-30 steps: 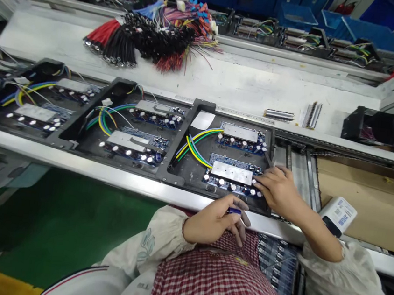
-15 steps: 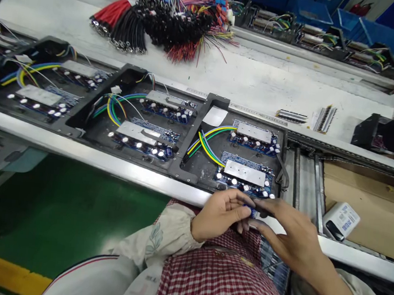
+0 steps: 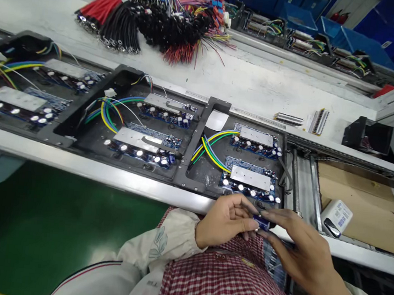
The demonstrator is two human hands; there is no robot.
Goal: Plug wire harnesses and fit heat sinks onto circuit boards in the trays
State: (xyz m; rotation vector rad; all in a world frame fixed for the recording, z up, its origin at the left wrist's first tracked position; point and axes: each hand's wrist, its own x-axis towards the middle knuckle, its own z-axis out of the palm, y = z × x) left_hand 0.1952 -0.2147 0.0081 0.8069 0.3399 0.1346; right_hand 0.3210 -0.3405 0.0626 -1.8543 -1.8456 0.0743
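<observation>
A small dark blue cylindrical capacitor [image 3: 262, 222] is pinched between both hands, just over the front rail. My left hand [image 3: 230, 219] has its thumb and fingers closed at the capacitor's left end. From the right, my right hand [image 3: 298, 240] grips it between thumb and fingertips. Right behind the hands lies a circuit board [image 3: 250, 179] with a silver metal plate and several round capacitors. A second board [image 3: 256, 137] sits behind that one. Yellow, green and blue wires [image 3: 214, 151] run from both boards into the black tray [image 3: 188, 172].
More black trays with boards [image 3: 144, 144] stand to the left along the metal rail [image 3: 110, 171]. Bundled cables [image 3: 171, 18] lie on the white shelf behind. On the right are a cardboard sheet [image 3: 370, 203], a white box [image 3: 338, 217] and a black housing [image 3: 367, 137].
The view has shifted slightly. The capacitor shows more plainly between my fingers now, and both hands stay together around it.
</observation>
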